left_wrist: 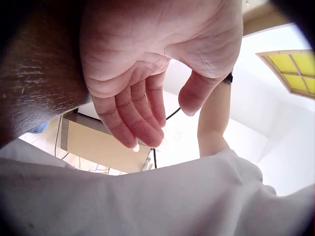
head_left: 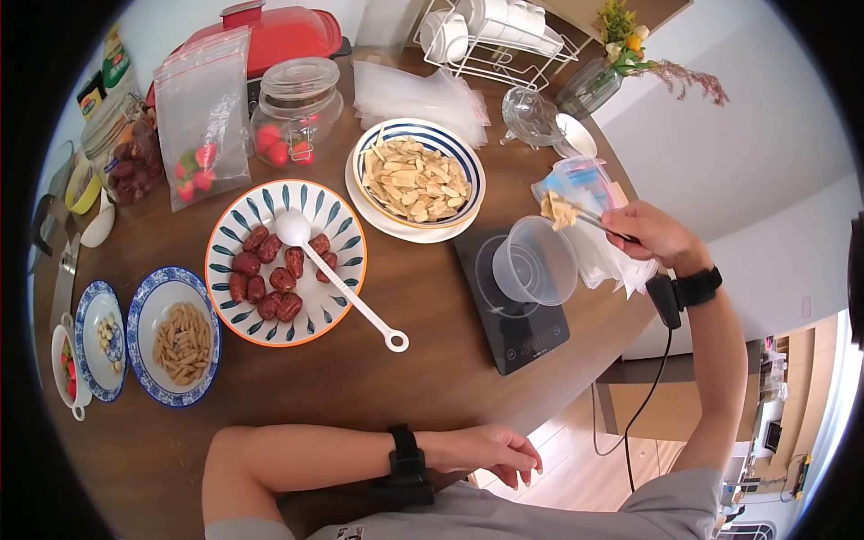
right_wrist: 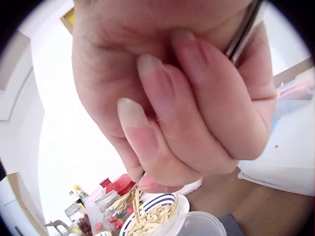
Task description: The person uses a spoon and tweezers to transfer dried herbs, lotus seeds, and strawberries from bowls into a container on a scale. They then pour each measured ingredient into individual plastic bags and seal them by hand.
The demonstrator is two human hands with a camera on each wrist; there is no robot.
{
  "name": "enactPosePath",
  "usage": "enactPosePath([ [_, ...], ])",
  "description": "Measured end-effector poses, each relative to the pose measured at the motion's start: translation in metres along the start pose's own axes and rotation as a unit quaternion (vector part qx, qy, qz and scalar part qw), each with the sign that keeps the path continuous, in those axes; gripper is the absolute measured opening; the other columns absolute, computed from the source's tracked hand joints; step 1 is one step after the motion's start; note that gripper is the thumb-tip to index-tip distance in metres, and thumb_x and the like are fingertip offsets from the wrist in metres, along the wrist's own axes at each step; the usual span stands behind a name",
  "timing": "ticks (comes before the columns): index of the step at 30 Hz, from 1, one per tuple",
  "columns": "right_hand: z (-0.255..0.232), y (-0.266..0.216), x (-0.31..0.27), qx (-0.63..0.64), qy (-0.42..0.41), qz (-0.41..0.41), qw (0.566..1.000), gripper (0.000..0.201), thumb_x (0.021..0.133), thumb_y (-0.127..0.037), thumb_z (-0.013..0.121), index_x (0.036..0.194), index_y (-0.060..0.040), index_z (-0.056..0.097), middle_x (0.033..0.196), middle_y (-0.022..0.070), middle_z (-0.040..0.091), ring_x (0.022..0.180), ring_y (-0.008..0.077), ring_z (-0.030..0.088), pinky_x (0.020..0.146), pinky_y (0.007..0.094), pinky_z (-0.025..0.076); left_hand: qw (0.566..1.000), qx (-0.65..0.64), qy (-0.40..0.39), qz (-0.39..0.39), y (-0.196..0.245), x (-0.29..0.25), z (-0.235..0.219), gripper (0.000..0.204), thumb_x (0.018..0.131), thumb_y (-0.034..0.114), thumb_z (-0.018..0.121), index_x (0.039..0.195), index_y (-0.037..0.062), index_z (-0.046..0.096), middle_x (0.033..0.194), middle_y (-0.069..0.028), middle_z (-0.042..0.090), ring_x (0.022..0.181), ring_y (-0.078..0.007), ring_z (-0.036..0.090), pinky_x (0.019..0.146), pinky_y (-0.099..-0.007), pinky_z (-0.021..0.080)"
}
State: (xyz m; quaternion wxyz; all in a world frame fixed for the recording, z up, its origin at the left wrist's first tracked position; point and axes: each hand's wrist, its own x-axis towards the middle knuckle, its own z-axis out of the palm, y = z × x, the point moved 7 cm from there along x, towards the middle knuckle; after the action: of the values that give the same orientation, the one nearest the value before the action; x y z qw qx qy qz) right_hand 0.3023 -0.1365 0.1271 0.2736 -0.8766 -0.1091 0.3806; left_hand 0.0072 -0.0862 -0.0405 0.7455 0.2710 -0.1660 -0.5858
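Note:
My right hand (head_left: 655, 236) grips a slim metal utensil (head_left: 601, 222), its fingers curled round the handle. Several pale dried slices (head_left: 560, 211) are bunched at the utensil's far end, above the clear plastic bowl (head_left: 536, 261). That bowl stands tilted-looking on a black kitchen scale (head_left: 517, 335). More slices (head_left: 418, 180) fill a blue-striped bowl (head_left: 368, 137) to the left. Near the table's front edge hangs my left hand (head_left: 486, 453), loosely curled and holding nothing; in the left wrist view its palm (left_wrist: 157, 44) faces the camera.
A large plate (head_left: 236, 317) holds red dates and a white spoon (head_left: 360, 310). Patterned bowls (head_left: 144, 382) stand at the left. Glass jars (head_left: 297, 90), plastic bags (head_left: 202, 108) and a cup rack (head_left: 490, 67) line the back. A cable (head_left: 650, 396) trails from the right wrist.

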Motion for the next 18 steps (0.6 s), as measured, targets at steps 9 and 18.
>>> enactPosePath([
  [9, 0.023, 0.022, -0.018, -0.052, 0.004, -0.004, 0.999, 0.046, 0.097, -0.038, 0.056, 0.064, -0.0056, 0.057, 0.051, -0.0055, 0.042, 0.045, 0.0033, 0.035, 0.042, 0.0229, 0.025, 1.0, 0.009, 0.003, 0.001, 0.002, 0.0, 0.0, 0.031, 0.098, 0.025, 0.056, 0.119, 0.0027, 0.057, 0.102, -0.0031, 0.062, 0.089, -0.01, 0.059, 0.086, -0.0245, 0.047],
  [18, 0.008, -0.04, -0.041, -0.261, 0.126, -0.08, 0.954, 0.034, 0.093, -0.032, 0.06, 0.082, -0.0002, 0.063, 0.057, 0.0011, 0.05, 0.052, 0.0087, 0.043, 0.048, 0.03, 0.033, 1.0, -0.006, -0.002, 0.012, 0.002, 0.0, 0.0, 0.03, 0.097, 0.024, 0.057, 0.118, 0.0025, 0.057, 0.103, -0.0027, 0.062, 0.089, -0.0096, 0.059, 0.085, -0.024, 0.047],
])
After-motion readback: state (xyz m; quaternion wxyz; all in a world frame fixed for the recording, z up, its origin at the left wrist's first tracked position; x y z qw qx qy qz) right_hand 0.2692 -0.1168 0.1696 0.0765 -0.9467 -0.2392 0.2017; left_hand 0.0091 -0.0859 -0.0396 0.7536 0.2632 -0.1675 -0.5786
